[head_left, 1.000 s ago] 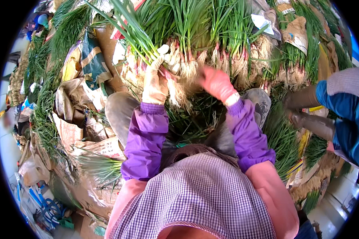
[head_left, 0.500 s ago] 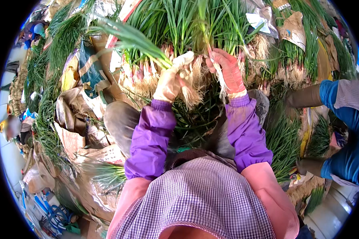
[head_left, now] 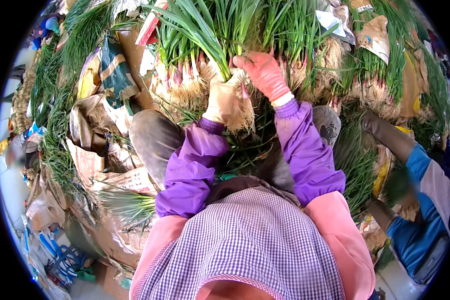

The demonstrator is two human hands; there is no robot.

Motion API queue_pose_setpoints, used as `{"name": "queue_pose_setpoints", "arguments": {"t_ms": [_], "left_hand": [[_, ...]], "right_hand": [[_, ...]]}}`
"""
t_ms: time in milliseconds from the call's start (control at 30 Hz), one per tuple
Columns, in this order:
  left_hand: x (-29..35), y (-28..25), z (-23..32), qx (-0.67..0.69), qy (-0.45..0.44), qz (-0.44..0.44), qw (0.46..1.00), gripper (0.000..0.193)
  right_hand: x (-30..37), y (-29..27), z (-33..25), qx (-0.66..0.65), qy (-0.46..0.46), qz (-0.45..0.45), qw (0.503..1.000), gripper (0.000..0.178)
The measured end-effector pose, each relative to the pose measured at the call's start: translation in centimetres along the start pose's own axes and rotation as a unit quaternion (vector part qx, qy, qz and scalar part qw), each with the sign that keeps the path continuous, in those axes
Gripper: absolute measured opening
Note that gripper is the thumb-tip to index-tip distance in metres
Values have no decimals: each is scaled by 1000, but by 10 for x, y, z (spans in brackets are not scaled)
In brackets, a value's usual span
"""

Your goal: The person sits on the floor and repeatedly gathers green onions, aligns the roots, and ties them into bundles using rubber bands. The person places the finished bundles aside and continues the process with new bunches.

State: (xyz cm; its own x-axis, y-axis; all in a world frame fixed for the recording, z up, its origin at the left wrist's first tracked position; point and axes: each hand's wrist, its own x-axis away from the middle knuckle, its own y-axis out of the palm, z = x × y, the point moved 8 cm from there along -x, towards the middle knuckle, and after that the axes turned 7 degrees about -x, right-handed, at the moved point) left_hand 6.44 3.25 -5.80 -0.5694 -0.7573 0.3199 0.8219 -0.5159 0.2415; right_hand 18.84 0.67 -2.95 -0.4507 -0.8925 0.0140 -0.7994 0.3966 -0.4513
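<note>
the left hand [head_left: 224, 101] grips a bunch of green garlic [head_left: 204, 37]. the right hand [head_left: 264, 76] is just beside it; i can't tell if it holds any.

green leaves [head_left: 200, 31], tan roots [head_left: 243, 118], coral-gloved right hand [head_left: 266, 76], cream-gloved left hand [head_left: 224, 98], purple-and-white checked apron [head_left: 255, 235]

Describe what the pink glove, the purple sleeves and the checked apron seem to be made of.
Pink glove: perhaps rubber, judging by its wrinkled surface; finish unclear.
Purple sleeves: probably thin synthetic cloth, smooth, with faint sheen and crisp folds.
Checked apron: likely woven cloth, matte, hanging in soft folds.
</note>
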Motion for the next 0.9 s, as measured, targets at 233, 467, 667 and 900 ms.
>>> {"name": "queue_pose_setpoints", "arguments": {"t_ms": [233, 467, 667, 900], "left_hand": [[18, 5, -28, 99, -15, 101, 990, 11], [36, -16, -3, 193, -120, 45, 973, 22], [55, -19, 24, 226, -108, -16, 968, 25], [61, -27, 26, 150, -8, -28, 988, 23]], "right_hand": [[43, -16, -2, 25, -53, 261, 963, 27], [87, -34, 66, -60, 138, 21, 988, 29], [103, 5, 70, 274, 15, -249, 929, 44], [25, 53, -19, -264, 66, -111, 956, 41]]}}
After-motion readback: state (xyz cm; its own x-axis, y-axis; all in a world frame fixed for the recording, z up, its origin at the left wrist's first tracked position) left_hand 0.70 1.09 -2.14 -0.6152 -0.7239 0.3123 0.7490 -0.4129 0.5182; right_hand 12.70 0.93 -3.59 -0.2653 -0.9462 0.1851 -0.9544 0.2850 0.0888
